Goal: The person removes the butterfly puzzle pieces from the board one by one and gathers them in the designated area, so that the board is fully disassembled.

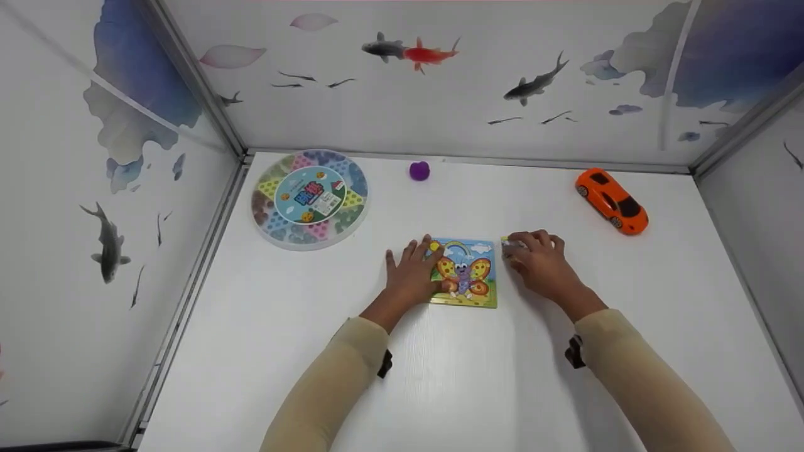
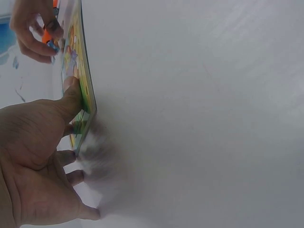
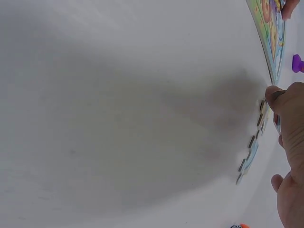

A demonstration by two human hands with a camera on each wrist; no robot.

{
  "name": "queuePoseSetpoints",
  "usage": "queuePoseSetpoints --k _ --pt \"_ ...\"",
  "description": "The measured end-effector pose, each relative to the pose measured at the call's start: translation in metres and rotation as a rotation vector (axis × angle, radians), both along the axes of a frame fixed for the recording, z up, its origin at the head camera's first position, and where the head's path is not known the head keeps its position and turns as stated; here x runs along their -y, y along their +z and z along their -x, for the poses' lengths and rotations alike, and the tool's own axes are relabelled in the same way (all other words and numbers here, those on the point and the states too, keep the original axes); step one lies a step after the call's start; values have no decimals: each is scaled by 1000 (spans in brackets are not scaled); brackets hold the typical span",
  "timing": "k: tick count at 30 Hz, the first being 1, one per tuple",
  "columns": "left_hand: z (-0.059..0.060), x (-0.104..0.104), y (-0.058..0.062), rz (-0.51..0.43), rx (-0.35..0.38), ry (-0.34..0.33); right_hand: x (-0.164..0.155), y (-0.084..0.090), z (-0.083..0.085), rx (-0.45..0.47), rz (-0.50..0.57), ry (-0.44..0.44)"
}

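One square board, butterfly print with a rainbow over it, lies face up on the white table; all places below are relative to it. Left hand is at the board's left edge: wide open, fingers straight and spread, thumb laid on the printed face by the butterfly's lower wing, outer fingers fanned out past the edge. It rests on the board, flat contact, nothing pinched. Right hand is just right of the board, apart from it: fingers curled down, thumb drawn in, tips nearly together on a small piece. Exact finger placement on that piece is partly hidden, can't tell more. Right wrist view shows more thin pieces, pale blue faces and darker edges, in a line right of the board, beside and partly under that hand; can't count them cleanly. Purple knob sits beyond the board's far edge, a bit to its left, well apart. Round box, patterned lid with a blue label, is beyond and left of the board. Orange car is beyond and right of it, nose angled back toward the near right. White wall with fish prints stands behind the board, past the far table edge. Both forearms, in beige sleeves, come in from the board's near side.
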State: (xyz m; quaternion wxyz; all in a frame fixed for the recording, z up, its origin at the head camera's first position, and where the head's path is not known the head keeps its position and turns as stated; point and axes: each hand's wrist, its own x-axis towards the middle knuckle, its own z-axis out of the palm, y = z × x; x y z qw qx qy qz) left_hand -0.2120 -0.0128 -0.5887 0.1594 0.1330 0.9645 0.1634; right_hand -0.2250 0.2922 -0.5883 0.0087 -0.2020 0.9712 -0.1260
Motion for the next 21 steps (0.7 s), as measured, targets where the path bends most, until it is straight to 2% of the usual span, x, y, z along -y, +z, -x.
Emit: queuePoseSetpoints --k 12,21 --pt "1 -1 0 -5 21 11 -34 6 -1 24 52 -91" --pt "1 0 -3 -7 7 7 -56 4 -2 99 85 -176"
